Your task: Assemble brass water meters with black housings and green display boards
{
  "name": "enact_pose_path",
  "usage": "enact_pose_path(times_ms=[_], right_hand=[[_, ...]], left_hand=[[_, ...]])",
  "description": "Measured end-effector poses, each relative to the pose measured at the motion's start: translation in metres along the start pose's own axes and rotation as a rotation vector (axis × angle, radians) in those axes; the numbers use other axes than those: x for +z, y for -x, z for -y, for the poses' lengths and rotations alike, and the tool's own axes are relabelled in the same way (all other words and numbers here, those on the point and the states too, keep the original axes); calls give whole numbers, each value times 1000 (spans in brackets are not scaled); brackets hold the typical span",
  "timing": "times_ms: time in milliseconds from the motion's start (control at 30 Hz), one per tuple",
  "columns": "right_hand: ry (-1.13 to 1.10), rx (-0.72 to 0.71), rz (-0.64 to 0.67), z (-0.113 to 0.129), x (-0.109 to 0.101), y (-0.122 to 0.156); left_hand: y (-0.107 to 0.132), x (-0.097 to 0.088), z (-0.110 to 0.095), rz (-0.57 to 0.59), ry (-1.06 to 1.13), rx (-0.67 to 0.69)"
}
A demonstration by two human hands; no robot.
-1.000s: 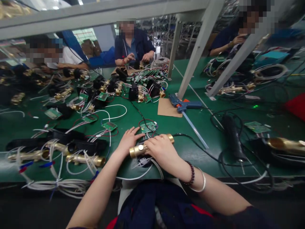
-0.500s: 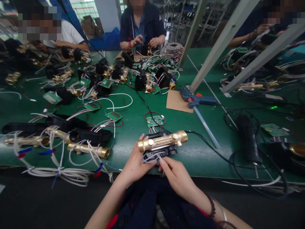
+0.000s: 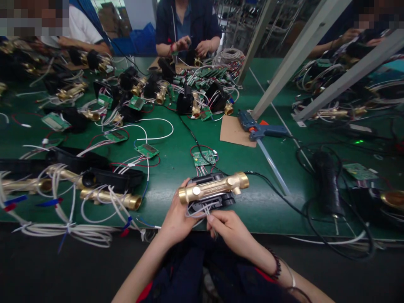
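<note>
Brass tube (image 3: 213, 187), one. Head view: centre of the near side of the green tabletop (image 3: 265, 216), lying crosswise over a black housing (image 3: 221, 203), right end slightly farther from the wearer.

Left hand (image 3: 178, 216): curled round the left end of the housing, fingers beyond the tube, thumb on the near side.

Right hand (image 3: 232, 229): thumb and fingers pinched on thin grey wires (image 3: 206, 208) at the near side of the housing.

Circuit board (image 3: 203, 158), green, one: flat on the tabletop just beyond the housing, wires running between the two.

Glue gun (image 3: 268, 130), blue, one: to the right, partly on a cardboard piece (image 3: 235, 131); clear rod (image 3: 272, 165) pointing toward the near edge.

Black tool (image 3: 328, 181), one: farther right, metal tip toward the near edge.

Second brass tube (image 3: 110, 198), one: left side, beside a tied cable bundle (image 3: 67, 233).

Co-worker (image 3: 189, 31), one: across the tabletop, both arms forward.
</note>
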State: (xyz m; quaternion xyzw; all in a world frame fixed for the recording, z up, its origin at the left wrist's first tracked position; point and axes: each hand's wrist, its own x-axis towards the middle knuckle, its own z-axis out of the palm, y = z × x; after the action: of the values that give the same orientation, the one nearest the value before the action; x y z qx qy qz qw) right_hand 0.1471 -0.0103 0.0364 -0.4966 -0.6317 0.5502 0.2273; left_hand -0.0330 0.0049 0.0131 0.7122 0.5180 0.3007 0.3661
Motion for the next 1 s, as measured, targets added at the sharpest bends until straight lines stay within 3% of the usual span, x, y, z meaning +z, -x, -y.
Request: enact_pose_path(times_ms=[133, 333, 400, 500, 567, 733, 1000], right_hand=[[164, 26, 82, 2, -6, -2], [643, -64, 44, 4, -8, 1], [697, -170, -113, 3, -11, 8], [666, -329, -475, 6, -17, 14], [677, -413, -558, 10, -18, 14], [673, -516, -408, 13, -11, 7], [625, -672, -464, 9, -11, -2]], left_hand=[[0, -1, -2, 26, -9, -17], [-5, 12, -9, -93, -82, -44], [-6, 17, -10, -107, -95, -25], [-5, 20, -8, -143, -92, -17], [-5, 22, -5, -145, -88, -8], [-5, 25, 1, -144, -163, 6], [-5, 23, -2, -142, -186, 25]])
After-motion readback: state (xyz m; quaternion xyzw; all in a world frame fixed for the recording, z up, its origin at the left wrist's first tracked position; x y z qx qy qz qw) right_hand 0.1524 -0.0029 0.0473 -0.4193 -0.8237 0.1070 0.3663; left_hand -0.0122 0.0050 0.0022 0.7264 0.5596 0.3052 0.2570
